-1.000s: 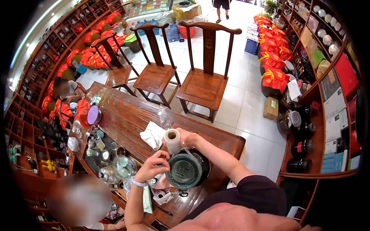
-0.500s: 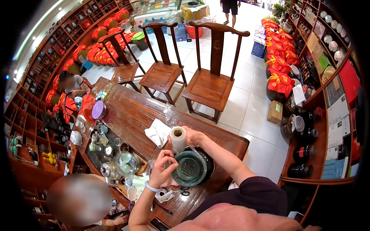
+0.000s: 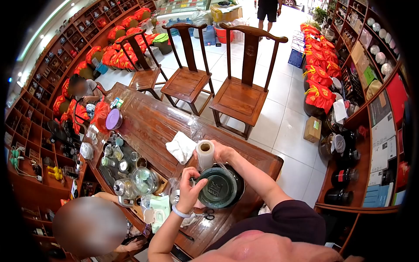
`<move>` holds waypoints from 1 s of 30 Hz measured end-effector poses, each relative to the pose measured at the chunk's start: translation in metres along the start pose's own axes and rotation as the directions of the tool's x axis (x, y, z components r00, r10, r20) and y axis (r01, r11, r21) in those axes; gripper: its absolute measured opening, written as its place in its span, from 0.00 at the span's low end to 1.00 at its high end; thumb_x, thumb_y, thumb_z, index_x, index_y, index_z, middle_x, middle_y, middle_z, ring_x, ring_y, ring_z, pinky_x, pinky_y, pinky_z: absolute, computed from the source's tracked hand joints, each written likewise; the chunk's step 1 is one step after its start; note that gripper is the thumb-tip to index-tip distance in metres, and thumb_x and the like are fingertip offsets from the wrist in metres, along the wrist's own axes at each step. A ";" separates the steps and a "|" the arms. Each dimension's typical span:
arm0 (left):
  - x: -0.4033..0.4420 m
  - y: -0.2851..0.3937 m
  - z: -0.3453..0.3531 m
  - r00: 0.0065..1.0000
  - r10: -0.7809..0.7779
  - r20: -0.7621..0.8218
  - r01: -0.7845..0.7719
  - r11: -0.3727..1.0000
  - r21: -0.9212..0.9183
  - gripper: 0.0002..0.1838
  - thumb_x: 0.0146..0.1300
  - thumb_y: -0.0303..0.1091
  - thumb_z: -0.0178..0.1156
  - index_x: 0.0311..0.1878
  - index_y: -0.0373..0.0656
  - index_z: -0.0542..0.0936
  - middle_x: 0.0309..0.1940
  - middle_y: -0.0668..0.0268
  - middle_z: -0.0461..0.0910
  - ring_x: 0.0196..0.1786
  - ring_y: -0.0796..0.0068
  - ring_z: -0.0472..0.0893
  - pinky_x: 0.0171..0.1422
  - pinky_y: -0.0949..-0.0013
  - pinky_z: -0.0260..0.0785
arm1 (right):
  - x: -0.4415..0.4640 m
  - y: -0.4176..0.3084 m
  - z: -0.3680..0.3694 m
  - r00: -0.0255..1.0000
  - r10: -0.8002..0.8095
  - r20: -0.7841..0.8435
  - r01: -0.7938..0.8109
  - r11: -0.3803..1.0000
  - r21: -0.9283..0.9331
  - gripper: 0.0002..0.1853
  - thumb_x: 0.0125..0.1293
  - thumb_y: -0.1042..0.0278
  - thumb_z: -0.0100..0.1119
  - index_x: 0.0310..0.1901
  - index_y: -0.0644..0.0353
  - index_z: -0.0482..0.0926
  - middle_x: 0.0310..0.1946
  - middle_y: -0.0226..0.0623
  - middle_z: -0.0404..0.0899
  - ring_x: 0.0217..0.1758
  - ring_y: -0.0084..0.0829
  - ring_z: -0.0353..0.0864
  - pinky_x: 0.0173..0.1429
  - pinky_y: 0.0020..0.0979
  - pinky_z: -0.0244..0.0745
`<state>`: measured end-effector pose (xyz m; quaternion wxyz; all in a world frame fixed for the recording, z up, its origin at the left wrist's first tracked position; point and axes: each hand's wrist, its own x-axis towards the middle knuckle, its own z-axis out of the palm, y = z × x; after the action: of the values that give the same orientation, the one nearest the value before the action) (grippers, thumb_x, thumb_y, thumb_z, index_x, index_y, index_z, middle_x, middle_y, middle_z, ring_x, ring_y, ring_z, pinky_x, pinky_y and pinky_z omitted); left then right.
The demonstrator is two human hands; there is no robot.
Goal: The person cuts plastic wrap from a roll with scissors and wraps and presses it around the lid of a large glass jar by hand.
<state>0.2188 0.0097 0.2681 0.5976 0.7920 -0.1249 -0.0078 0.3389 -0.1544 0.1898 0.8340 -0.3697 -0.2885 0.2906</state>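
A dark green, round jar (image 3: pixel 215 188) with a raised character on its flat top stands at the near end of the wooden table. Just beyond it, my right hand (image 3: pixel 223 151) is closed around an upright roll of clear plastic film (image 3: pixel 205 158); its hollow core faces up. My left hand (image 3: pixel 190 190), with a pale bangle at the wrist, is at the jar's left rim. Its fingers are curled with the thumb near them, seemingly on the film's thin edge, which is hard to see. Clear film shines between the roll and the jar.
A white cloth (image 3: pixel 181 147) lies beyond my hands on the table (image 3: pixel 150 114). Scissors (image 3: pixel 208 214) lie close to the jar. Left are a tea tray (image 3: pixel 114 178) with cups and a glass pot (image 3: pixel 145 181). Another person's hand (image 3: pixel 134 245) shows lower left. Wooden chairs (image 3: pixel 242 101) line the far side.
My left thumb and fingers have shifted at the jar's rim, the thumb now spread further from the fingertips. The roll has moved slightly right. The person beside me has brought an arm toward the tea tray.
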 end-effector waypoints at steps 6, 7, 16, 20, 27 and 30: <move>0.002 -0.011 -0.001 0.994 -0.110 0.013 0.110 0.985 -0.134 0.16 0.51 0.28 0.64 0.38 0.40 0.67 0.43 0.66 0.67 0.45 0.78 0.67 0.52 0.75 0.59 | -0.001 -0.008 0.007 0.999 0.030 -0.045 -0.033 0.997 -0.069 0.45 0.25 0.33 0.72 0.41 0.63 0.74 0.38 0.34 0.74 0.43 0.26 0.72 0.47 0.30 0.68; 0.002 -0.010 -0.001 0.995 -0.103 0.008 0.103 0.988 -0.114 0.16 0.51 0.29 0.64 0.38 0.40 0.67 0.44 0.65 0.68 0.46 0.77 0.67 0.53 0.75 0.58 | -0.001 -0.010 0.009 0.998 0.034 -0.044 -0.036 0.997 -0.063 0.45 0.25 0.33 0.72 0.41 0.63 0.74 0.38 0.34 0.74 0.43 0.26 0.72 0.47 0.30 0.68; -0.002 -0.014 0.012 0.990 0.003 -0.140 0.006 0.998 0.070 0.18 0.50 0.32 0.66 0.37 0.38 0.67 0.36 0.63 0.67 0.42 0.69 0.67 0.50 0.71 0.61 | -0.001 0.010 -0.019 0.999 -0.032 -0.001 0.032 0.999 0.021 0.40 0.30 0.46 0.75 0.45 0.65 0.74 0.40 0.36 0.78 0.43 0.26 0.77 0.48 0.30 0.72; -0.004 -0.003 -0.005 0.915 -0.379 -0.136 0.287 0.850 -0.441 0.09 0.60 0.29 0.55 0.43 0.38 0.72 0.44 0.66 0.74 0.48 0.79 0.71 0.54 0.75 0.61 | -0.002 0.001 0.000 0.998 0.034 -0.058 -0.028 0.996 0.089 0.45 0.24 0.40 0.77 0.43 0.66 0.74 0.40 0.39 0.76 0.43 0.29 0.76 0.47 0.32 0.73; -0.045 0.019 -0.015 0.902 -0.381 -0.203 0.313 0.901 -0.299 0.13 0.61 0.29 0.55 0.48 0.35 0.74 0.44 0.67 0.76 0.47 0.79 0.73 0.54 0.75 0.64 | -0.002 -0.001 0.002 0.999 0.004 -0.054 0.001 0.995 0.099 0.44 0.26 0.40 0.76 0.43 0.66 0.74 0.41 0.40 0.75 0.43 0.29 0.75 0.46 0.33 0.73; -0.059 0.008 0.006 0.893 -0.424 -0.152 0.385 0.894 -0.230 0.17 0.59 0.31 0.59 0.49 0.33 0.73 0.45 0.65 0.75 0.48 0.80 0.72 0.53 0.76 0.63 | -0.001 0.007 -0.006 1.000 -0.011 -0.015 0.012 0.996 0.086 0.43 0.28 0.39 0.75 0.43 0.66 0.74 0.41 0.39 0.76 0.43 0.29 0.75 0.46 0.32 0.73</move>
<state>0.1596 0.0139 0.2660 0.6663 0.7353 0.1051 -0.0657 0.3403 -0.1534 0.1809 0.8528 -0.3339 -0.2721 0.2954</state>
